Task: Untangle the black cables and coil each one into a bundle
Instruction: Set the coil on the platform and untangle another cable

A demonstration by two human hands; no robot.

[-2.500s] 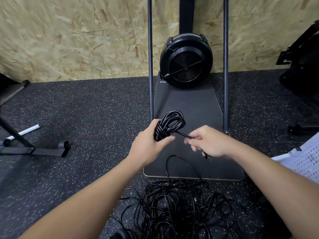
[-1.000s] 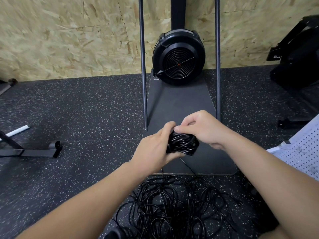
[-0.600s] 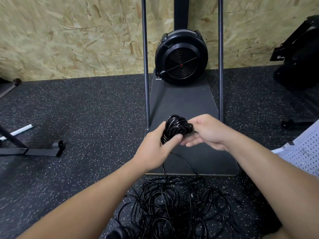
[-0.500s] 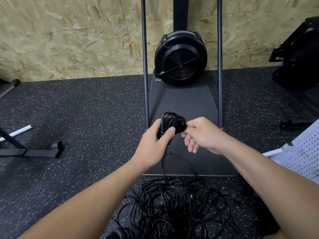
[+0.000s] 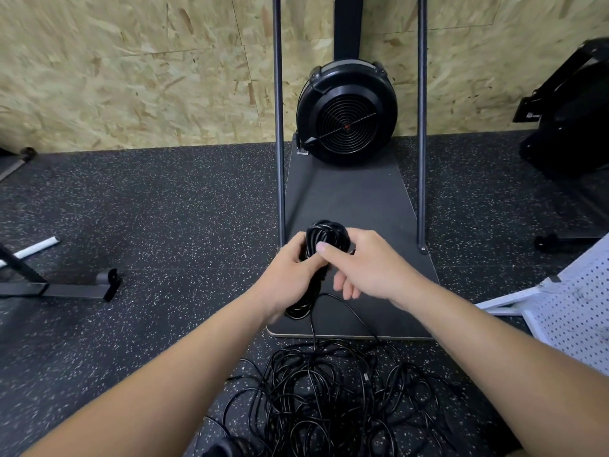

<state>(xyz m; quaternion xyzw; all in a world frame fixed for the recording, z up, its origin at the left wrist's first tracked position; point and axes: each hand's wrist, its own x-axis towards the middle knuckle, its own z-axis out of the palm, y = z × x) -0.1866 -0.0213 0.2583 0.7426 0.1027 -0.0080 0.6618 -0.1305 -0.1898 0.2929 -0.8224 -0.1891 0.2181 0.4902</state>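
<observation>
We are seeing only the top and bottom loops of the coiled bundle [image 5: 326, 237]; its middle is hiding behind the left hand [image 5: 290, 278]. Whether the right hand [image 5: 369, 268] is pinching the bundle we are not managing to tell, since its fingertips are lying behind the coil. Below the bundle, the tangled cables [image 5: 329, 400] are running off the bottom edge. Right of the bundle, the white perforated panel [image 5: 573, 311] is being cut by the edge.
</observation>
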